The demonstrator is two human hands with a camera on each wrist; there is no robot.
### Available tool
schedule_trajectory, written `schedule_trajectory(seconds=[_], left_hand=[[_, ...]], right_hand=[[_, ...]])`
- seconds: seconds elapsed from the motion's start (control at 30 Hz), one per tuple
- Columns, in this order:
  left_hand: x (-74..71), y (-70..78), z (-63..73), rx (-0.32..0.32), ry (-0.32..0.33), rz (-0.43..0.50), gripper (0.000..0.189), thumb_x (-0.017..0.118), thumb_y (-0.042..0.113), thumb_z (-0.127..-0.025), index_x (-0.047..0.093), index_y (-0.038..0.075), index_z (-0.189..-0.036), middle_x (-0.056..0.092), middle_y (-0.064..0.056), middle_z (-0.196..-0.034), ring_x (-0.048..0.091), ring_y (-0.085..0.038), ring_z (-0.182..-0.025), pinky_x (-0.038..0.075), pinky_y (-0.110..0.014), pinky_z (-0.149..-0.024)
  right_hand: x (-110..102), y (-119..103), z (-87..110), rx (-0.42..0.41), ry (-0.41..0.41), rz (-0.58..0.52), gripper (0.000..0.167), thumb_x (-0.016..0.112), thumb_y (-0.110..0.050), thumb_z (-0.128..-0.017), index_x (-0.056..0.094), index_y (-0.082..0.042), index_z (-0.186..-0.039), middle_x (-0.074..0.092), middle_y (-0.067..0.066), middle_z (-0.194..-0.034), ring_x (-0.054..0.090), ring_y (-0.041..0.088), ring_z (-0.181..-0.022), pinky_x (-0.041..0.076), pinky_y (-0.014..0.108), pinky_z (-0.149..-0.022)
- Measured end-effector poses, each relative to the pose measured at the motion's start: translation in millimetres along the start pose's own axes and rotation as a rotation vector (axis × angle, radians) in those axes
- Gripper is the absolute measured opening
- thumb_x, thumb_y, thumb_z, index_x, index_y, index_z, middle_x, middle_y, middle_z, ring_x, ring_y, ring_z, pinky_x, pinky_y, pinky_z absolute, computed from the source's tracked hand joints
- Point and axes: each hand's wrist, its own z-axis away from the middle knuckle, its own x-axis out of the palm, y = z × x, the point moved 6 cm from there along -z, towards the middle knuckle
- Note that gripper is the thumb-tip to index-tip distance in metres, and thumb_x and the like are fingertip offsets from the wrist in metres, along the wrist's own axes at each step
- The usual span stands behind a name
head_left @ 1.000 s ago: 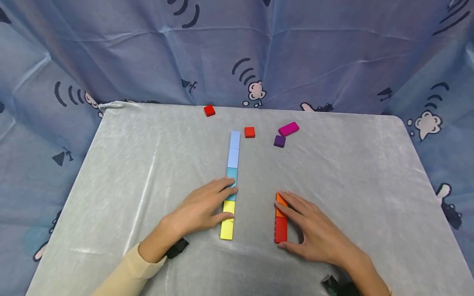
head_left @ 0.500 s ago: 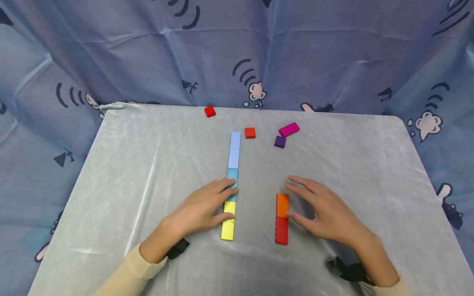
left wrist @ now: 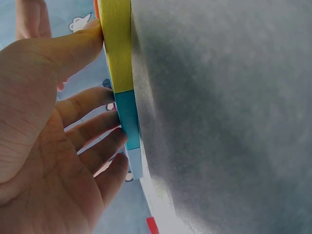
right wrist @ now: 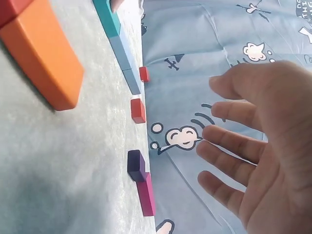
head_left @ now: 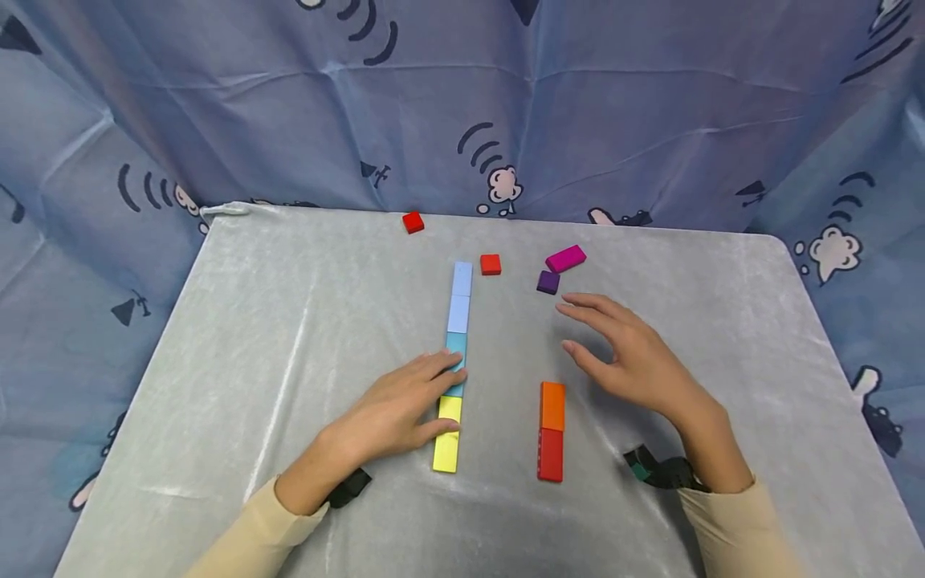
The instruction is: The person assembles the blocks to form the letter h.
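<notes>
A: So where's our row (head_left: 456, 340) sitting?

B: Mid-table, running away from us. We've got yellow (head_left: 446, 451) at the near end, teal (left wrist: 127, 117) after that, then two light blue blocks (head_left: 459, 313) at the far end, all lined up end to end.

A: And the hands?

B: The left hand (head_left: 400, 409) rests on the row, fingers loosely spread: we see the thumb on yellow and fingertips on teal. The right hand (head_left: 636, 353) is spread too, fingers a little bent, thumb well away from them. Closest block to it is purple (head_left: 548, 282), just past the fingertips.

A: Touching?

B: Nah, our right wrist view shows them apart.

A: What else have we got?

B: Magenta (head_left: 566, 258) is just beside purple; we can't tell if they touch. Nearer us, right of the row, orange (head_left: 552, 406) and a long red one (head_left: 550, 455) lie end to end, orange farther out. One small red block (head_left: 490, 265) sits just beside the row's far end, and another's near the table's back edge. Under it all we've got a silvery cloth (head_left: 253, 385), with a blue cartoon-print curtain (head_left: 614, 104) behind.
</notes>
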Motion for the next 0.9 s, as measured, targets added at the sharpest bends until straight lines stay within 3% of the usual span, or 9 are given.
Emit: schedule_trajectory(seconds=[0.5, 0.9], left_hand=[[1.2, 1.0, -0.2, 0.002, -0.001, 0.001, 0.067, 0.077, 0.041, -0.097, 0.057, 0.008, -0.152, 0.050, -0.010, -0.164, 0.045, -0.027, -0.156, 0.036, -0.042, -0.133], [0.8, -0.3, 1.0, 0.006, 0.007, -0.004, 0.068, 0.078, 0.042, -0.096, 0.057, 0.008, -0.151, 0.051, -0.010, -0.163, 0.045, -0.027, -0.156, 0.038, -0.042, -0.132]], right_hand=[[6.8, 7.7, -23.8, 0.046, -0.044, -0.026, 0.051, 0.078, -0.012, -0.095, 0.065, -0.011, -0.145, 0.062, 0.012, -0.147, 0.061, 0.032, -0.135, 0.051, 0.062, -0.114], [19.1, 22.4, -46.9, 0.165, -0.096, -0.034, 0.049, 0.075, -0.018, -0.098, 0.064, -0.009, -0.145, 0.059, 0.014, -0.151, 0.057, 0.035, -0.139, 0.048, 0.064, -0.117]])
